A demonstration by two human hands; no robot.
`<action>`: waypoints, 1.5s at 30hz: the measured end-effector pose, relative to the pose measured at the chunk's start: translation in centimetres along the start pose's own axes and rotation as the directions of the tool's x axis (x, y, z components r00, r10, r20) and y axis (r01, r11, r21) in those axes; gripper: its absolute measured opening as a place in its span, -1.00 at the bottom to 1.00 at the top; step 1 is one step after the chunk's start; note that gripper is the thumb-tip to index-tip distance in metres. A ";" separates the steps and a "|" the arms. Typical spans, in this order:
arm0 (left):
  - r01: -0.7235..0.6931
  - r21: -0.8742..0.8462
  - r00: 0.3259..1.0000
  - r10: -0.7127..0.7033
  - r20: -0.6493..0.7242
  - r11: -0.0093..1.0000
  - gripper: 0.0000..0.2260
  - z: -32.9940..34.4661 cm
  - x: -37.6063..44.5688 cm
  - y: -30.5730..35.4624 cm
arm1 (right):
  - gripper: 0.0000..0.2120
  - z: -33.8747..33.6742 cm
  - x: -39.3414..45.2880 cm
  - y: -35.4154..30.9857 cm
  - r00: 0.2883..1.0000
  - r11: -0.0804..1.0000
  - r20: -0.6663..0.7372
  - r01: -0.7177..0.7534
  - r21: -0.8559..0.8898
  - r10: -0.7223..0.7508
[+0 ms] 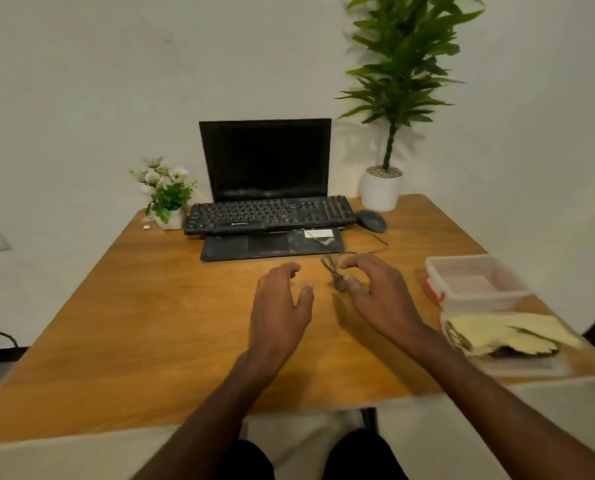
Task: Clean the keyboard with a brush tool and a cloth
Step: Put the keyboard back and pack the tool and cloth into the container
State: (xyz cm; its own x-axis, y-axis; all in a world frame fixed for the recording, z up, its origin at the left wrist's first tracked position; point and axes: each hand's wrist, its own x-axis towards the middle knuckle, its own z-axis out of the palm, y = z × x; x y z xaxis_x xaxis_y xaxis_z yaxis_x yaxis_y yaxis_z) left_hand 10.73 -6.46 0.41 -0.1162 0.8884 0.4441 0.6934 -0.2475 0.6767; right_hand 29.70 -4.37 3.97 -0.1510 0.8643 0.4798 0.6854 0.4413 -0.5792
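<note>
Scanning from the left, a small white flower pot (170, 216) is seen at the far-left corner of the wooden counter (116, 306), and just beside it the black keyboard (270, 213) is laid across the base of an open laptop (265, 161), its long axis running left to right, square to the person.

Nearer the middle, the left hand (280, 306) is held above the counter with fingers loosely spread and relaxed, nothing gripped. A little to its right, a thin metal tool (332, 270), possibly the brush tool though too blurred to be sure, is pinched at its near end by the thumb and fingertips of the right hand (379, 292). Its long axis is tilted up and slightly left, the free end pointed toward the laptop's front edge.

The keyboard is found straight ahead of both hands, well apart from them; the right hand is judged the nearer by a small margin.

Further right, a mouse (371, 220), a potted plant (382, 188), a clear plastic box (476, 280) and a pale yellow cloth (510, 332) in a tray are passed.
</note>
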 end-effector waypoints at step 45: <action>-0.332 0.167 0.857 0.222 0.465 0.928 -0.45 13.2 -6.9 11.4 | -0.72 -16.7 -10.2 9.8 0.961 0.822 0.134 -0.129 -0.554 0.241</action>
State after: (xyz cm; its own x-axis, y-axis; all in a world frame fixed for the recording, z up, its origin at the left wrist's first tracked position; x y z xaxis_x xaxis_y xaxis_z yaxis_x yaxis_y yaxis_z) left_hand 28.87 -10.32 -2.69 0.3851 0.8861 0.2578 0.8014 -0.4596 0.3827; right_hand 49.86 -12.86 4.43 -0.0755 0.9695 0.2330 0.9779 0.1177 -0.1729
